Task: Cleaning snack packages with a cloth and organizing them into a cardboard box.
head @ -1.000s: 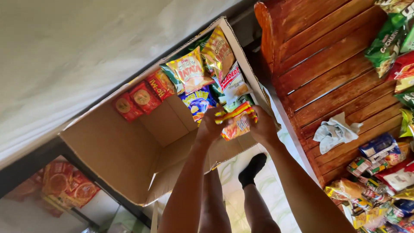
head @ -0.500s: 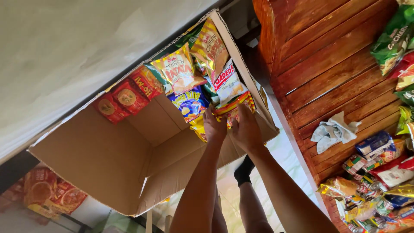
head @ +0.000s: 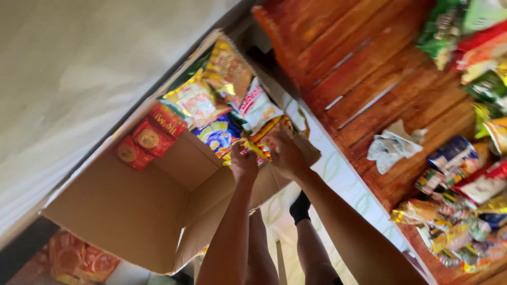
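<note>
Both hands, left hand point(head: 244, 164) and right hand point(head: 287, 157), pinch a crinkly yellow-red snack packet point(head: 262, 138) at the open brown cardboard box point(head: 121, 211)'s near rim, long axis slanting toward its packed far corner.

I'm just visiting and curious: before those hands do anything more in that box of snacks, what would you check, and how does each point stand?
1. Both hands in the cardboard box: ok, left hand and right hand are at the packets.
2. Grip on the orange-yellow snack packet: cannot tell, blurred.
3. Box flaps open: ok.
4. Free room in the box: ok, the near half is bare.
5. Red packets lying steady: ok.
6. Wooden bench supply: ok, snack packets piled there.
</note>
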